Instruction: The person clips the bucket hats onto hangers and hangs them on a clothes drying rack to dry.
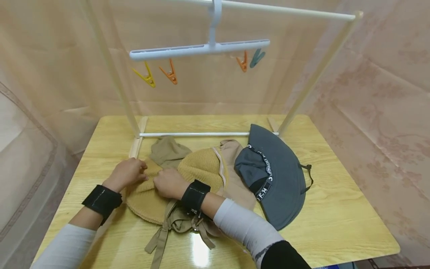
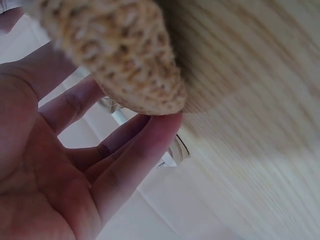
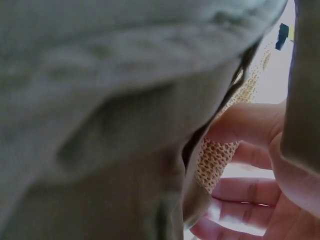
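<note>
A mustard-yellow knit sun hat (image 1: 147, 205) lies on the table with its wide brim toward the left. My left hand (image 1: 129, 173) grips the brim's far left edge; in the left wrist view the fingers (image 2: 145, 150) curl against the underside of the knit brim (image 2: 125, 60). My right hand (image 1: 171, 183) pinches the same hat between brim and crown, and the right wrist view shows knit (image 3: 215, 160) between thumb and fingers. Beneath and around it lies a khaki cloth hat (image 1: 169, 151) with tie straps (image 1: 162, 237), which fills much of the right wrist view.
To the right lie a pinkish-beige cloth hat (image 1: 238, 186) and a dark grey bucket hat (image 1: 285, 179) with a lettered band. A drying rack (image 1: 319, 67) stands at the table's back. From its bar hangs a pale blue hanger (image 1: 201, 49) with several clips (image 1: 171, 73) in yellow, orange and teal.
</note>
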Tool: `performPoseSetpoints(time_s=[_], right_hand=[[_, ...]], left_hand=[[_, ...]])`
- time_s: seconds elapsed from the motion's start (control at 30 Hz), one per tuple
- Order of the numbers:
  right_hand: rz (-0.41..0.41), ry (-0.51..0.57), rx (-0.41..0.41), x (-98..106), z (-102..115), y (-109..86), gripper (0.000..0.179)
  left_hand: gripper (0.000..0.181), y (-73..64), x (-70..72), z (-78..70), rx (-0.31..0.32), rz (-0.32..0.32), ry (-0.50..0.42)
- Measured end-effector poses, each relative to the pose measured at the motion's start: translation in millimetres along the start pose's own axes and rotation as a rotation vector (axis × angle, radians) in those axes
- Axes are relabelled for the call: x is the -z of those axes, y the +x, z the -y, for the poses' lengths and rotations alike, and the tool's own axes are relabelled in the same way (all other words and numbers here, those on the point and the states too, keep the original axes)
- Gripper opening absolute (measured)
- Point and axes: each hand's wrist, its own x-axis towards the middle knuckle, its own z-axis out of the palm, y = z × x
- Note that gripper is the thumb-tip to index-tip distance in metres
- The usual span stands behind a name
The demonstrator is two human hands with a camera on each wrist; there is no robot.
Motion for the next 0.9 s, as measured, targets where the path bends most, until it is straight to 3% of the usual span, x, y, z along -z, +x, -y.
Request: performPoseSetpoints(time_s=[0.37, 0.67, 0.9], right_hand=[[-0.009, -0.045, 0.024, 0.8, 1.7, -4.9, 0.019], [0.042, 0.09, -0.032, 2.8, -4.4, -5.0, 0.011], [-0.018, 0.093, -0.043, 13.1, -9.0, -2.9, 0.016]], left_hand=[[0.029, 6.0, 0.3, 4.8, 0.011, 0.034, -0.045], [0.033, 4.0, -3.6, 9.4, 0.023, 0.045, -0.087], [0.04, 1.3, 6.2, 10.9, 0.068, 0.1, -0.148]])
